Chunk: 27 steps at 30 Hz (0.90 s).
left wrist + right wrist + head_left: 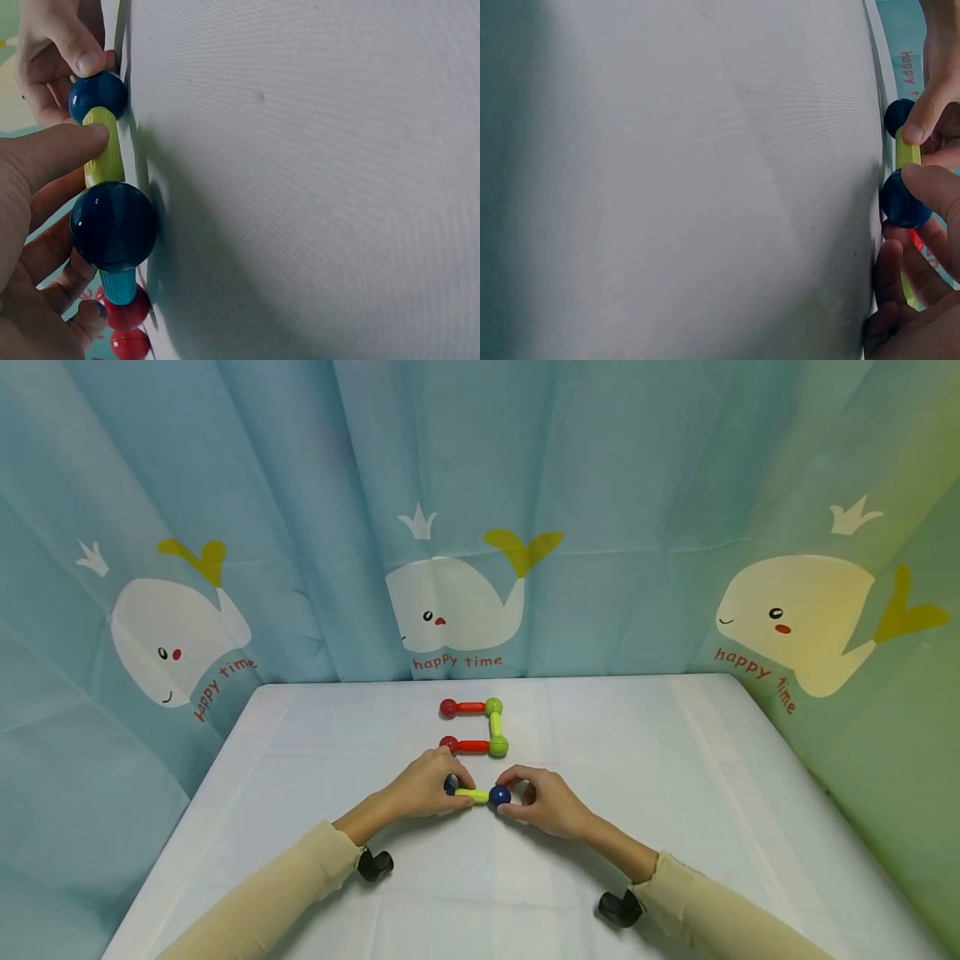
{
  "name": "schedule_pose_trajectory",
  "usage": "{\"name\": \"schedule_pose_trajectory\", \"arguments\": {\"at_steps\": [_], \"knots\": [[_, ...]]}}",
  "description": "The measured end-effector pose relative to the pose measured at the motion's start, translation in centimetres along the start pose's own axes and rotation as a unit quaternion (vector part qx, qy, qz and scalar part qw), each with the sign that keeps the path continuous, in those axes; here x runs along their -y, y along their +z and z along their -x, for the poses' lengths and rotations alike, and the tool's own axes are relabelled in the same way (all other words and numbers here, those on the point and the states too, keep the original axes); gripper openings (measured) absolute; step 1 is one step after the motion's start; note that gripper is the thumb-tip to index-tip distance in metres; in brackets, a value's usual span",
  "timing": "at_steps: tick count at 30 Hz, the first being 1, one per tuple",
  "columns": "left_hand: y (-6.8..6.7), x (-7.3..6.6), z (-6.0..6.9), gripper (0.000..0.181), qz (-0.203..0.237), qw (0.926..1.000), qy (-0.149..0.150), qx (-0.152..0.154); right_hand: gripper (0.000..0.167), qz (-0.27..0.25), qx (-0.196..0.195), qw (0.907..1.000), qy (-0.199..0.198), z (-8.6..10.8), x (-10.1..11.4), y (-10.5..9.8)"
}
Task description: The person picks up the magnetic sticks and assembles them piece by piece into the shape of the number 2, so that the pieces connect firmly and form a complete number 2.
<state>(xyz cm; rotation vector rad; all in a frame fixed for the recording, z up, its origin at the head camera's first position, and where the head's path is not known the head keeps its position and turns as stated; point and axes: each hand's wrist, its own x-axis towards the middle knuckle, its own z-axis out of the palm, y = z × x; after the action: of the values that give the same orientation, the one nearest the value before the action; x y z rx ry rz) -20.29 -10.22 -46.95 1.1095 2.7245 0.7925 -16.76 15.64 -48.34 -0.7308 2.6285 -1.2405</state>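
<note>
My left hand [426, 783] pinches a yellow-green rod [472, 795] between thumb and fingers. At the rod's right end is a dark blue ball [499, 795], held between the thumb and fingers of my right hand [549, 802]. Another dark blue ball [114, 226] sits at the rod's left end, partly covered by my left hand in the head view. From that ball a short teal rod [118, 286] points toward a red ball [127, 309] in the left wrist view; whether those two touch I cannot tell.
Just beyond my hands lies a bracket-shaped chain: a far red ball [448, 708], red rods [472, 746], green balls [498, 746] and a green rod [496, 725]. A white cloth covers the table [645, 752]. A whale-print curtain [622, 568] hangs behind it.
</note>
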Motion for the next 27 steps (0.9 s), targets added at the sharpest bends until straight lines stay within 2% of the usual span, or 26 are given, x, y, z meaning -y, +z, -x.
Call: {"name": "schedule_pose_trajectory", "arguments": {"at_steps": [9, 20, 27], "knots": [[-0.1, -0.2, 0.1, 0.014, 0.0, 1.0, -0.008, 0.0, 0.029, 0.008, -0.004, 0.9999, 0.006, 0.0, 0.0, 0.1], [-0.1, -0.3, 0.1, 0.014, -0.003, 1.0, -0.008, 0.002, 0.031, -0.005, 0.011, 0.9999, -0.01, -0.1, -0.2, -0.4], [-0.3, -0.2, 0.3, 0.024, 0.007, 0.9999, -0.003, -0.008, 0.045, -0.026, 0.039, 0.9982, -0.038, -0.2, -0.3, -1.2]]}}
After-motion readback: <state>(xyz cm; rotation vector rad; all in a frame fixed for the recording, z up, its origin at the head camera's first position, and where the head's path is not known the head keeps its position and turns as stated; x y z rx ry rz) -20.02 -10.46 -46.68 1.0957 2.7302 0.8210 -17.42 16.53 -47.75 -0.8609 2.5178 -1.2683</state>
